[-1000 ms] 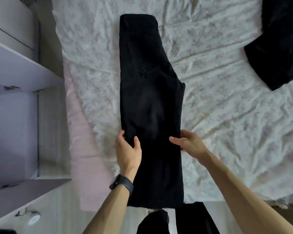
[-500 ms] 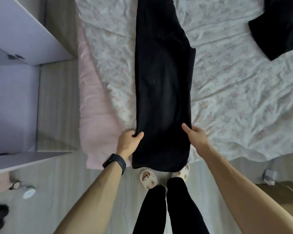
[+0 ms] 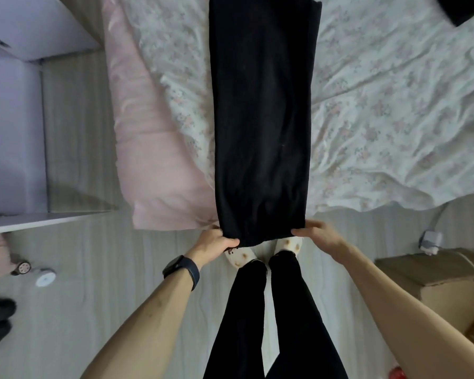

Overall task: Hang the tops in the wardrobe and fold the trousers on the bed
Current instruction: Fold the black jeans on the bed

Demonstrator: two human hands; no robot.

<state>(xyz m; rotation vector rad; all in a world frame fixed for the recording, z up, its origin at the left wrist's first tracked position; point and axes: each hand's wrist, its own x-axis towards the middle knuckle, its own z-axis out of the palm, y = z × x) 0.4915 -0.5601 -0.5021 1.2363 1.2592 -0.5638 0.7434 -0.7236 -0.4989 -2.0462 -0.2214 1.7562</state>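
Observation:
Black trousers (image 3: 262, 110), folded lengthwise leg on leg, lie stretched across the floral bed sheet (image 3: 381, 110) and hang over the bed's near edge. My left hand (image 3: 216, 243) pinches the hem's left corner, thumb on top. At the hem's right corner my right hand (image 3: 316, 236) grips the cloth the same way. A second black garment (image 3: 460, 6) shows only as a corner at the top right of the bed. The trousers' waist end is cut off by the top of the view.
A pink duvet edge (image 3: 153, 165) hangs beside the trousers on the left. The open wardrobe (image 3: 11, 132) stands at the far left. My legs and slippers (image 3: 241, 257) are right under the hem. A cardboard box (image 3: 435, 285) and a charger (image 3: 428, 240) lie on the floor at right.
Both hands slid down the trouser legs from mid-leg to the hem and now pinch its two corners. My view tilted down toward the floor.

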